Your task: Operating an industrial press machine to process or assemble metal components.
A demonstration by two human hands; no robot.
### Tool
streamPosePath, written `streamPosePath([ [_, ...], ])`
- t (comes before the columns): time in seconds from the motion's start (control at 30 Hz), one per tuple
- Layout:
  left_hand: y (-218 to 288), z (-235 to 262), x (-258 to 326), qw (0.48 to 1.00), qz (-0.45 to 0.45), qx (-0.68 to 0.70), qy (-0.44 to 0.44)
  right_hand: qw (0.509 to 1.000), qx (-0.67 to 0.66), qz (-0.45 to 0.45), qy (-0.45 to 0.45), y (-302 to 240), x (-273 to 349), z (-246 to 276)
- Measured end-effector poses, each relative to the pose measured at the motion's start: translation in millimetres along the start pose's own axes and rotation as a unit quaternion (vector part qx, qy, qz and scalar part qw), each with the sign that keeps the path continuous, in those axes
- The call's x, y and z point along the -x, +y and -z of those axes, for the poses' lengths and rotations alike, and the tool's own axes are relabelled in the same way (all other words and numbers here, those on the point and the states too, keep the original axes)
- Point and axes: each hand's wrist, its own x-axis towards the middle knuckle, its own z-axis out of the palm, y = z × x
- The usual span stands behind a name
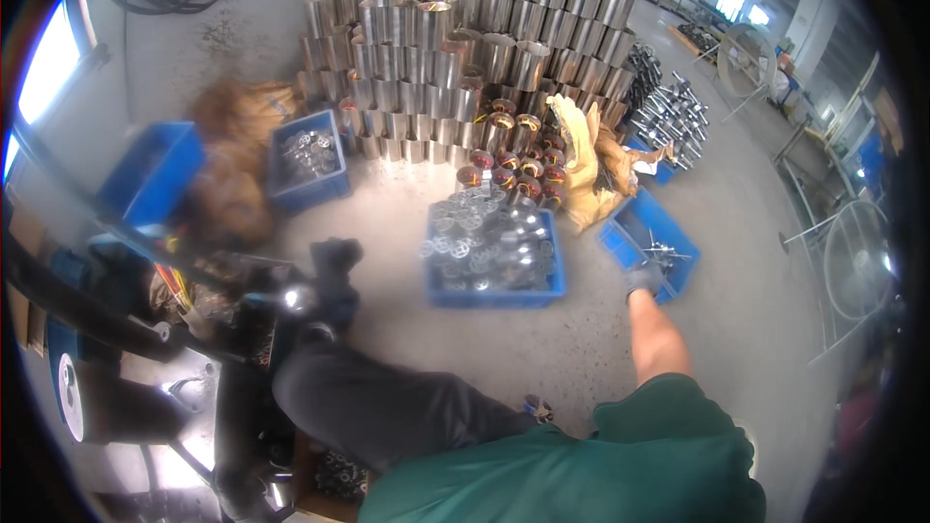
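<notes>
My right hand (644,278), in a grey glove, is at the near left edge of a blue bin (680,283) on the floor. My arm stretches out to it from a green sleeve. Several thin metal shafts (666,254) lie in this bin, just beyond the glove. The fingers are too small and dim to show whether they grip the rim or a shaft. My left hand is not in view. Left of the right hand stands another blue bin (499,299), heaped with round silvery metal parts (484,247).
Metal cylinders (465,68) rise in tall stacks at the back, with copper-wound parts (528,169) before them. Torn brown paper (578,160) stands beside these. A third blue bin (310,192) is farther left. Machinery (126,397) crowds the near left; a fan (857,260) stands right.
</notes>
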Motion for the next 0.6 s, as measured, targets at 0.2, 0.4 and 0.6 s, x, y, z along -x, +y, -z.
streamPosePath([
  [0.2, -52.8, -26.2, 24.3, 0.982, 0.117, 0.145, -0.003, 0.999, 0.019, -0.049, -0.003, 25.2, -75.7, 27.6],
  [0.4, -71.8, 6.2, 54.1, 0.946, 0.249, 0.204, 0.034, 0.945, 0.023, 0.203, -0.255, -41.2, 101.1, -55.9],
  [0.6, -4.2, 55.5, 23.5, 0.927, 0.23, 0.109, 0.277, 0.781, -0.215, 0.39, -0.438, -179.6, 259.5, -12.8],
])
